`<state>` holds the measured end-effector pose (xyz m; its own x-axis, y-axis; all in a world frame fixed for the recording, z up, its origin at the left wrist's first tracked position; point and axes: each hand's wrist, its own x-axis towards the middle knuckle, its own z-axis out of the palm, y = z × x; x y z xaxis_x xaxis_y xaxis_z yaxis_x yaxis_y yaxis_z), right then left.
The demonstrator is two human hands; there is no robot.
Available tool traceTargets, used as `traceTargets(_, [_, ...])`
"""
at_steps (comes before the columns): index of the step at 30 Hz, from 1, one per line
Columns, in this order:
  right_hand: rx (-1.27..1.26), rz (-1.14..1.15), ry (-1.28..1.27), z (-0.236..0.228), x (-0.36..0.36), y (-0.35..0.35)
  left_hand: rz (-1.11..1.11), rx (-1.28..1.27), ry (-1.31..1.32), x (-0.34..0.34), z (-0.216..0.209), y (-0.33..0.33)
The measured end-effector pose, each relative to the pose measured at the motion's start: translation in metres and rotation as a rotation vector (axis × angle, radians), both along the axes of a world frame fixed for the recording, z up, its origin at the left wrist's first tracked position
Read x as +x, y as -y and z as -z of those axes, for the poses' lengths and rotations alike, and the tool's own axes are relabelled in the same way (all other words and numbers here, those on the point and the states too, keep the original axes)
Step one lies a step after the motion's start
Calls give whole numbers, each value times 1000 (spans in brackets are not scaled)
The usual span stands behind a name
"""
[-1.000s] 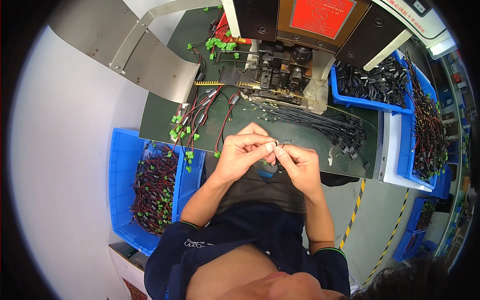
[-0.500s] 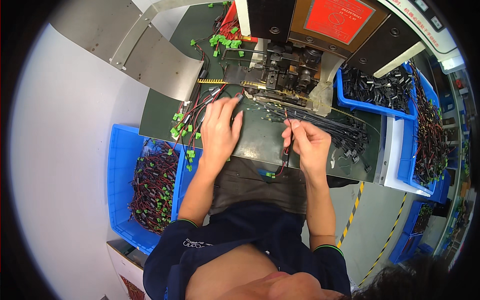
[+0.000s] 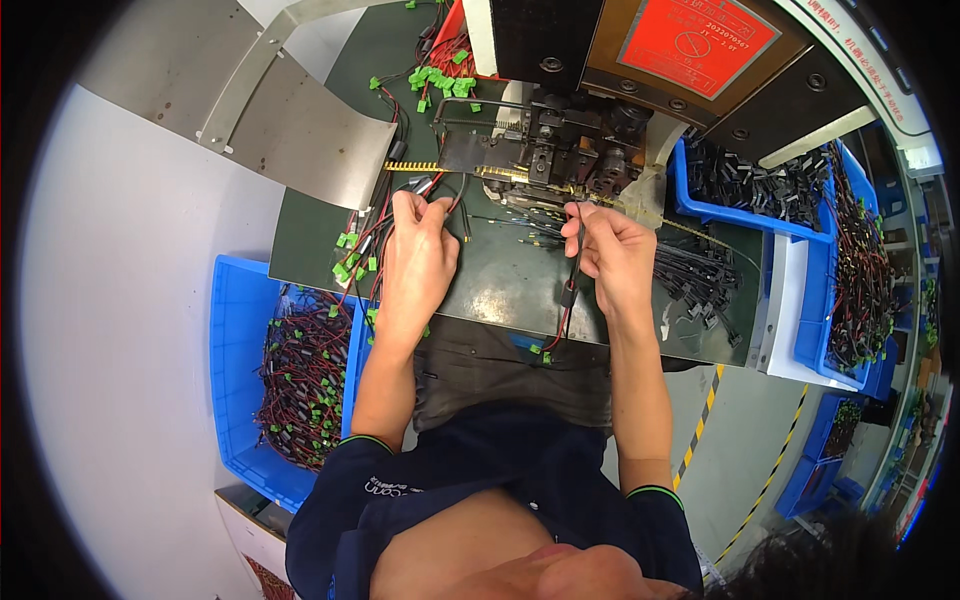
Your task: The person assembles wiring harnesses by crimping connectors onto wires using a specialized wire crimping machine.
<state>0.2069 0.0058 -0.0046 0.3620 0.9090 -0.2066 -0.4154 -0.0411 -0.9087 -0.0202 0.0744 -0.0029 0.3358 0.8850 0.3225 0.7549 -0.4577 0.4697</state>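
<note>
Dark green matting covers the tabletop (image 3: 500,285), which sits in front of a black crimping machine with a red plate on its face (image 3: 640,70). Only the head view is given, looking straight down over the person's dark blue sleeves.

Left hand (image 3: 418,262) lies palm down on the mat, its fingertips on a loose bunch of red and black wires with small green plastic connectors (image 3: 375,235) at the mat's left edge. Its grip is narrow, the fingers curled onto the wires, though whether any wire is actually pinched cannot be told. Just above those fingertips runs a brass-coloured strip of terminals (image 3: 420,166) feeding into the machine.

Right hand (image 3: 615,255) is raised near the machine's tooling (image 3: 575,160). Its thumb and forefinger are pinched on the upper end of a thin red and black wire lead (image 3: 572,290), which hangs down past the palm to the tabletop's near edge, where a green connector (image 3: 547,353) ends it.

Beside the right hand, to the right, a heap of finished black leads (image 3: 700,280) rests on the mat. A blue plastic bin full of red and black wires with green connectors (image 3: 295,380) stands low on the left, and another blue bin holding black parts (image 3: 760,185) stands on the right. A bent grey metal chute (image 3: 300,130) slopes in from the upper left.
</note>
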Motion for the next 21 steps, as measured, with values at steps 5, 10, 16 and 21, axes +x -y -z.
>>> traceTargets(5, [0,29,-38,0,-3,-1,2,-89,56,-6,-7,7])
traceTargets(10, [-2,34,-63,0,-4,-2,64,-280,105,-20,-21,22])
traceTargets(16, [-4,27,-72,0,-4,-2,207,-418,348,-29,-27,27])
traceTargets(21, [-57,-220,33,-13,14,24,139,-664,523,-28,-17,31])
